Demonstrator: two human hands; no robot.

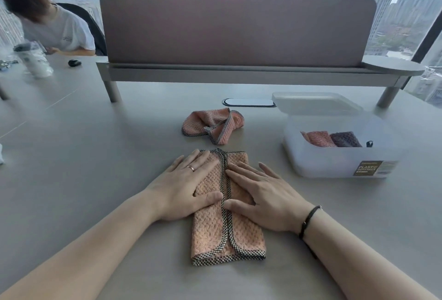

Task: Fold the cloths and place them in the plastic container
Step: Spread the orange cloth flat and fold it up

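Mid-fold: my left hand (189,188) and right hand (264,198) lie flat, fingers straight, pressing the pink cloth (226,216) at lower centre, sides folded to meet; crumpled cloth (212,123) above it; plastic container (339,146) right, lid off; next I'd fold it shorter.

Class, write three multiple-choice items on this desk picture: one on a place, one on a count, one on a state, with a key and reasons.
1. Where does the crumpled cloth lie?
A. beyond the folded cloth
B. inside the plastic container
C. on the shelf

2. How many cloths show inside the container?
A. none
B. two
C. four

3. How do the hands lie on the folded cloth?
A. fists
B. pinching a corner
C. flat, fingers straight

Key: 1 A, it sits on the table farther from the person. 2 B, one pink cloth and one dark cloth. 3 C, left hand and right hand press palms down.
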